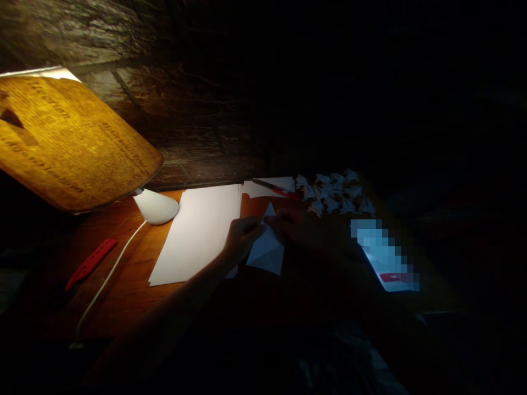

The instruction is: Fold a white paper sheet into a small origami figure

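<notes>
A creased piece of white paper (pixel 267 255), folded to a point at its far end, is held between my two hands above the wooden table. My left hand (pixel 241 238) pinches its left edge near the upper part, thumb on top. On the other side my right hand (pixel 290 225) is closed on the paper's upper right edge, its fingers mostly lost in shadow. Just left of my left hand lies a stack of white sheets (pixel 197 230), partly covered by my left forearm.
Several folded paper shapes (pixel 331 192) stand at the back right. Near them, a red-handled cutting tool (pixel 275 188) lies on white paper (pixel 257 189). A lit phone (pixel 376 258) rests at right. A lamp (pixel 78 142), its white base (pixel 156 207) and a red power strip (pixel 93 263) are left.
</notes>
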Tool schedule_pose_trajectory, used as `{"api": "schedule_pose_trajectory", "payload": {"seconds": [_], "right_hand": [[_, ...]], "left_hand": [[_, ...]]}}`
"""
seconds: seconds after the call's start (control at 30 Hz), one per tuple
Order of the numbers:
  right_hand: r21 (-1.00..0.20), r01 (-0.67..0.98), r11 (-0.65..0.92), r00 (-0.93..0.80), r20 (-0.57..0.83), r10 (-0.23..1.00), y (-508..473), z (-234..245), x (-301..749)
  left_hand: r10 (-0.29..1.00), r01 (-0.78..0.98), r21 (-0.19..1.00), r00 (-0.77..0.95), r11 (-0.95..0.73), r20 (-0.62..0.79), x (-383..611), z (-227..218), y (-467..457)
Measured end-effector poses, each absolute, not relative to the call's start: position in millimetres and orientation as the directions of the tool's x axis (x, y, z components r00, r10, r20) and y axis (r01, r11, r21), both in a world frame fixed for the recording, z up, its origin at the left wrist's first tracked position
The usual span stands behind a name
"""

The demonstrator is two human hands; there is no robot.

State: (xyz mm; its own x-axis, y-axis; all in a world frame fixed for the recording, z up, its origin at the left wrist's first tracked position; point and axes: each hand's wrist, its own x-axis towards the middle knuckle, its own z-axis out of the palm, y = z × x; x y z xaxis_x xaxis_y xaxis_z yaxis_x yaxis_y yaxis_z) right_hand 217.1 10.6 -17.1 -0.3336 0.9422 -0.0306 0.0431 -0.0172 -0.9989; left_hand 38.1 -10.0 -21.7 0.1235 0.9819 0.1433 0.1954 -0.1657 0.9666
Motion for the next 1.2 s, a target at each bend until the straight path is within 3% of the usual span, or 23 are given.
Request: {"api": "schedule_pose_trajectory", "payload": {"seconds": [0.37, 0.53, 0.93, 1.2], "right_hand": [[-0.997, 0.056, -0.046, -0.293, -0.060, 0.954, 6.5, -10.7, 216.0], [-0.996, 0.059, -0.072, -0.355, -0.088, 0.931, 6.8, -14.0, 217.1], [-0.994, 0.097, -0.041, -0.336, -0.072, 0.939, 7.3, -11.3, 216.7], [-0.984, 0.166, 0.070, -0.338, 0.010, 0.941, 11.7, -14.1, 218.2]], "left_hand": [[0.980, 0.219, 0.956, 0.070, -0.195, 0.184, 37.6, -20.4, -10.3], [0.985, 0.194, 0.965, 0.018, -0.175, 0.174, 35.6, -18.0, -10.3], [0.980, 0.166, 0.969, -0.053, -0.181, 0.193, 32.5, -18.2, -10.2], [0.975, 0.147, 0.972, -0.098, -0.184, 0.199, 28.7, -22.9, -6.1]]}}
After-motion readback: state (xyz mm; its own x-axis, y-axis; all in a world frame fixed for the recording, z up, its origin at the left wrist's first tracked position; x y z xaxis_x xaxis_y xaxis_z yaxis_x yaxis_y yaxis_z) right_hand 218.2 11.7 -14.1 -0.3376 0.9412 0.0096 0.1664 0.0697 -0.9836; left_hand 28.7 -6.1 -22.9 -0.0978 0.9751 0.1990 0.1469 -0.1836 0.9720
